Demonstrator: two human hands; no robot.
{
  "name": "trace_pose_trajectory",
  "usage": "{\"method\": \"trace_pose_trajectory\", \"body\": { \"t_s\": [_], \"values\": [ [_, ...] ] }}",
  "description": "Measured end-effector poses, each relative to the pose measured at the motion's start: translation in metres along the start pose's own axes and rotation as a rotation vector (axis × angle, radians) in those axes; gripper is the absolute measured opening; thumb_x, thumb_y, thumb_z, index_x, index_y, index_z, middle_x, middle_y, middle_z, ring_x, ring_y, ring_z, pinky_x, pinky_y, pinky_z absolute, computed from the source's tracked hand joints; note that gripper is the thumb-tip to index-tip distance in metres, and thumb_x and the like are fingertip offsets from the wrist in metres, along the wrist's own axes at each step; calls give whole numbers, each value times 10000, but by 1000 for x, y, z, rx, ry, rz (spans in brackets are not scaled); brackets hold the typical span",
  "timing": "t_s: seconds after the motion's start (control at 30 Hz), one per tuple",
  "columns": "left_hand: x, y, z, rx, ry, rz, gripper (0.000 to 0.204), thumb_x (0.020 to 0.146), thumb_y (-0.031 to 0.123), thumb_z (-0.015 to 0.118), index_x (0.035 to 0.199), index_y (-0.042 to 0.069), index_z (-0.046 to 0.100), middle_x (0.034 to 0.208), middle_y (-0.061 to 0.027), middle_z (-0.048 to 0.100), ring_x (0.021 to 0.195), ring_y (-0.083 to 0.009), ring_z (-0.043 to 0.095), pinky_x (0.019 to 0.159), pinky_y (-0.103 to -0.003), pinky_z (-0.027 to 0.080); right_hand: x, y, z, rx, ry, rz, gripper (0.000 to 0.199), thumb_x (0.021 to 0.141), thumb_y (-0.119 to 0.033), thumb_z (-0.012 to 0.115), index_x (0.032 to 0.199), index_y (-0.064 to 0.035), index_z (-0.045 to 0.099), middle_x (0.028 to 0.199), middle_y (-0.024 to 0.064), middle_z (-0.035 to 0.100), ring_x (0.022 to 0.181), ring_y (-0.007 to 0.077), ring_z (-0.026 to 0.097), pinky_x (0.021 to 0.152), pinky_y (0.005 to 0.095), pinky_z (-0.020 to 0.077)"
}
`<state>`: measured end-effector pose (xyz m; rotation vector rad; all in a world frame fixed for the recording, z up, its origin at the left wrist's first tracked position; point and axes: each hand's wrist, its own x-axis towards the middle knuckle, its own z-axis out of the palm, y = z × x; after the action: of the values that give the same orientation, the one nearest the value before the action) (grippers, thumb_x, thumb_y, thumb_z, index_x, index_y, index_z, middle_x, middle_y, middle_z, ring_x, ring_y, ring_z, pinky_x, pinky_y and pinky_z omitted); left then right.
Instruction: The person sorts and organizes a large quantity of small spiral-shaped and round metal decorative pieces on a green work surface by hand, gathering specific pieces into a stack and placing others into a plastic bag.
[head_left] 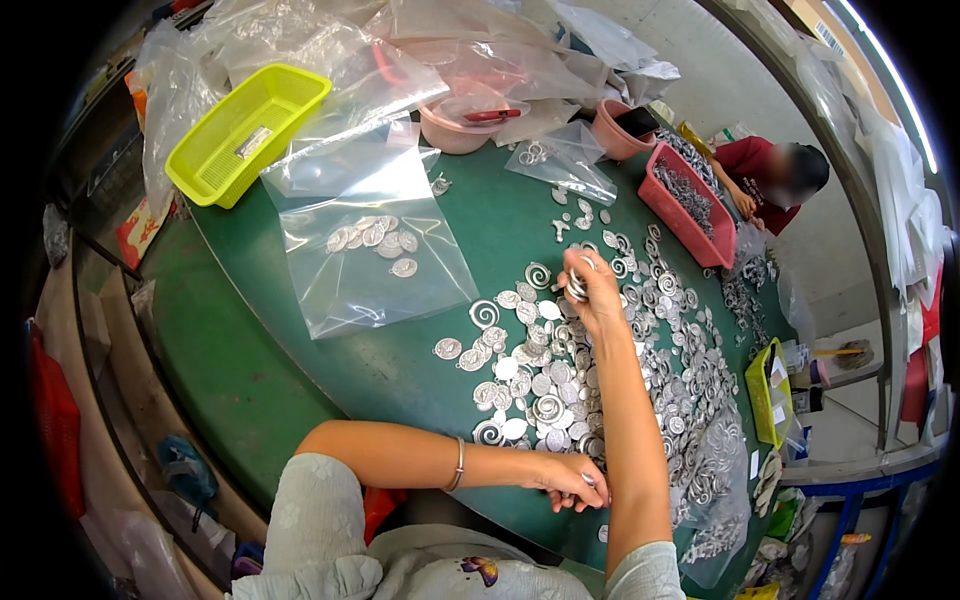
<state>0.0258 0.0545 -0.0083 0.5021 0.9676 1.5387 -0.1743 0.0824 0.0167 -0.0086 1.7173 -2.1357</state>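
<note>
My right hand (597,300) is closed around a few silver spiral pendants (577,284), above the far part of a wide heap. Flat oval medals (485,393) and more spiral pendants (548,408) make up that heap on the green table (400,375). Nearer my body, my left hand (568,482) is curled at the heap's front edge, behind my right forearm. A small silver piece shows at its fingertips; its exact kind is hard to make out. Farther left lies a clear plastic bag (335,290) with several oval medals (375,236) at its middle.
A yellow-green basket (215,165) stands at the far left beside crumpled plastic. Pink bowls (455,135) and a pink basket of metal parts (685,205) line the far side. Another person (770,180) works at the far right. A second yellow-green basket (762,400) is at the right edge.
</note>
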Motion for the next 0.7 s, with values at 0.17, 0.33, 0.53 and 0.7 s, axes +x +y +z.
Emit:
{"method": "trace_pose_trajectory", "body": {
  "t_s": [0.17,0.33,0.53,0.7],
  "values": [
    [0,-1,-1,1,-6,4,287,820,218,610,1053,50,586,700,-16,534,524,-54,474,428,-208,436,6,12,11,-1173,89,-483,241,682,-42,683,907,35,648,883,171,604,789,274,611,687,337,493],
    [0,0,-1,0,-4,-2,297,819,225,614,1062,57,583,708,-21,537,527,-61,474,436,-215,443,4,12,17,-1340,-26,-515,274,640,-41,711,890,21,617,882,170,581,847,308,576,727,360,466],
    [0,0,-1,11,-6,15,314,809,235,624,1063,55,583,703,-24,536,526,-67,473,438,-218,448,-1,1,9,-507,-127,-228,317,738,-65,684,1010,3,536,755,57,548,499,95,526,361,209,379],
    [0,-1,0,9,-3,15,315,806,226,627,1061,46,583,699,-27,537,514,-65,470,427,-217,446,-19,-8,8,589,-390,105,473,879,-258,488,1278,-20,395,788,76,495,538,111,428,309,184,286]
  ]
}}
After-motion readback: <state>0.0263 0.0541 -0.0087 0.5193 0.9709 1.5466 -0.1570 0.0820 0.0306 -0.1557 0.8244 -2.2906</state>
